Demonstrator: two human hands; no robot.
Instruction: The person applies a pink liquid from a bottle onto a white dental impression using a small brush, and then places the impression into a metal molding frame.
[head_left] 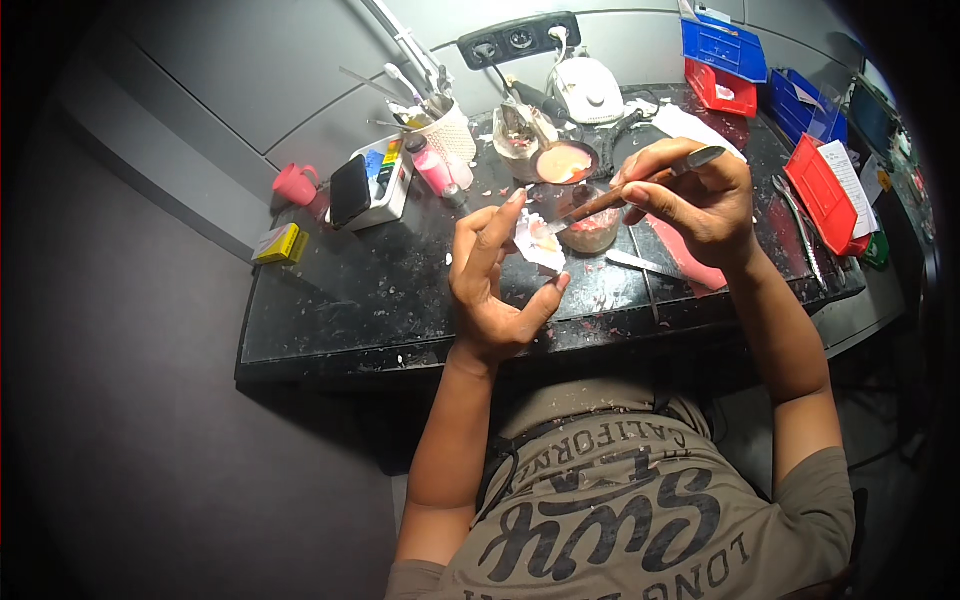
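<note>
Beyond the shirt (620,500), the half-curled left hand (490,275) grips a white piece (541,247) above the bench (320,320) while the right hand (705,200) pinches a brown-handled tool (597,205), apparently scraping it, which next needs steady strokes.

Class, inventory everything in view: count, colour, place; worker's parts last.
bench: one, black, centre
small piece: one, white, centre
tool: one, brown, centre
container: one, pinkish, centre
spatula: one, silvery, centre
pan: one, dark, back
sheet: one, pink, right
mug: one, pink, left
carton: one, yellow, left
open box: one, white, left
flat device: one, black, left
bottle: one, pink, back
basket: one, cream, back
appliance: one, white, back
socket strip: one, black, wall
bins: four, red and blue, right
shirt: one, khaki, bottom
forearms: two, bottom
left fingers: one set, holding small piece
right fingers: one set, holding tool
</note>
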